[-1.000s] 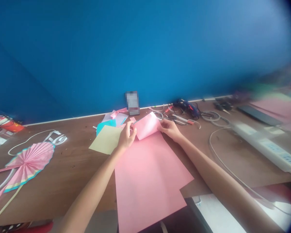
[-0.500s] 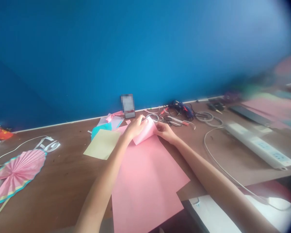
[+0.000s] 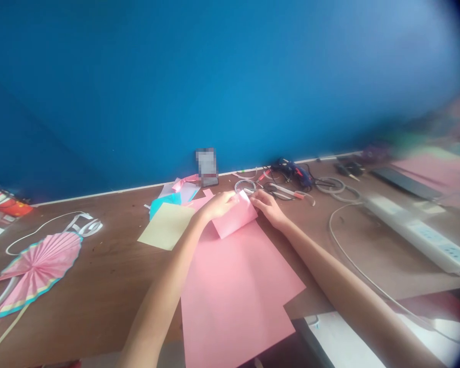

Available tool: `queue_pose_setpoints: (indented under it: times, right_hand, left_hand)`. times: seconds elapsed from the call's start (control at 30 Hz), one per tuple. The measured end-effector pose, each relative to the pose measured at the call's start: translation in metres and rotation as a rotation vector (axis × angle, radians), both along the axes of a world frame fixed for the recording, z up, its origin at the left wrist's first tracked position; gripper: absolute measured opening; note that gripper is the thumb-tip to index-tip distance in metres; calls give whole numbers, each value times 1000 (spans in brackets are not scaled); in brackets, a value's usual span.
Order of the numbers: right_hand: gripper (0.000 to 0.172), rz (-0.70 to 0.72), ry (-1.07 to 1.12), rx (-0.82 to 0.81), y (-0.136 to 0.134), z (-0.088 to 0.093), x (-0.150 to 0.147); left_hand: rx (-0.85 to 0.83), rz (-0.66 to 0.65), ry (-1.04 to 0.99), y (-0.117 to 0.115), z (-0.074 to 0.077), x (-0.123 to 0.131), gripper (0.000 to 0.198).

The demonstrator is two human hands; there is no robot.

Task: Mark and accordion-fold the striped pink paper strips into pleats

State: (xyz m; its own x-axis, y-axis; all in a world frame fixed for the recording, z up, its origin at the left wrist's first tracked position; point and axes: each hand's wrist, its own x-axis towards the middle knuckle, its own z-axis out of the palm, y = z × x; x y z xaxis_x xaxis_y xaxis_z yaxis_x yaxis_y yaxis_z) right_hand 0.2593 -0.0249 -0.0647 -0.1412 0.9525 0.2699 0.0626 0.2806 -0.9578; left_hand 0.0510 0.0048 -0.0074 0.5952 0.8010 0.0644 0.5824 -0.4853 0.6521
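A small pink piece of paper is between my two hands, tilted above a larger sheet of pink paper. My left hand is closed on its upper left side. At the piece's right edge, my right hand pinches with thumb and fingers. The large sheet lies on the brown table and hangs past its near edge. Beside my left forearm lie a pale yellow sheet and blue paper.
A phone leans on the blue wall. Cables and a white power strip lie right. A pleated pink paper fan sits left. A white box-like object is near my right forearm.
The small pink paper has turned to lie flatter, showing more of its face. My hands stay on it. The whole view has shifted slightly, so things appear a little further right.
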Motion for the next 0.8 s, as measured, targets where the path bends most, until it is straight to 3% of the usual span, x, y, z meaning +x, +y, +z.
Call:
queue_pose_setpoints:
  times: [0.1,0.23,0.5,0.8]
  right_hand:
    - [28,1,-20,2,-2,3,-1]
    - [36,20,-105,52,-2,4,-2]
    - [29,-46,-120,91,2,-6,-1]
    - [21,-138,-139,91,9,-16,0]
  left_hand:
    - [-43,-86,-6,-4,0,4,28]
    - [-98,-64,42,-5,-8,10,29]
    - [-119,-30,-72,3,-21,4,30]
    - [-68,-5,1,10,-24,-1,24]
